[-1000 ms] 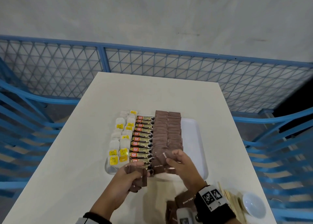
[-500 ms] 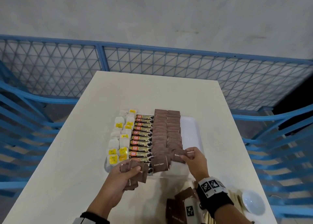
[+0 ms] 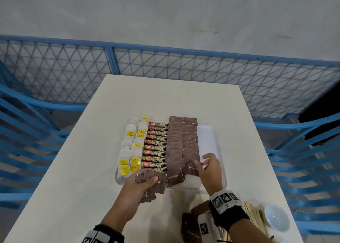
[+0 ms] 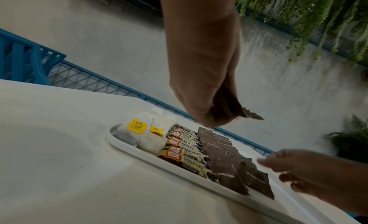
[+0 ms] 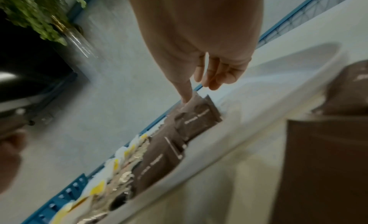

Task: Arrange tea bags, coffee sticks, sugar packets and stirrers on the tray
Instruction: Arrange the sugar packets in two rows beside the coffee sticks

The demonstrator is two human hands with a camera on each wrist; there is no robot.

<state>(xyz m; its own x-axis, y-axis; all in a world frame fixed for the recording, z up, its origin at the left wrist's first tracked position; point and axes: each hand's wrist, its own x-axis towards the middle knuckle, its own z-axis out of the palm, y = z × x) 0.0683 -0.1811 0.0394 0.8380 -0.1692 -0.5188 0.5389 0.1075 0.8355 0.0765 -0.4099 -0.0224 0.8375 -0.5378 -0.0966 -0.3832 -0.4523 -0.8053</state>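
Note:
A white tray (image 3: 208,137) holds tea bags (image 3: 131,150) on its left, coffee sticks (image 3: 156,147) beside them, then two columns of brown sugar packets (image 3: 182,141). My left hand (image 3: 149,178) hovers at the tray's near left corner and grips a small stack of sugar packets (image 3: 159,187), also visible in the left wrist view (image 4: 229,104). My right hand (image 3: 202,161) is over the near end of the right column. Its straight index finger (image 5: 185,92) touches the top edge of the nearest packet (image 5: 199,117); the other fingers hang loose.
Loose sugar packets (image 3: 191,222) lie on the table near its front edge. To their right are wooden stirrers (image 3: 253,215) and a small white bowl (image 3: 276,218). Blue chairs flank the table and a blue mesh fence (image 3: 184,68) runs behind it.
My right hand carried one sugar packet rightward, laid it at the near end of the right column and let go; one finger still touches it. The left hand stayed put with its stack.

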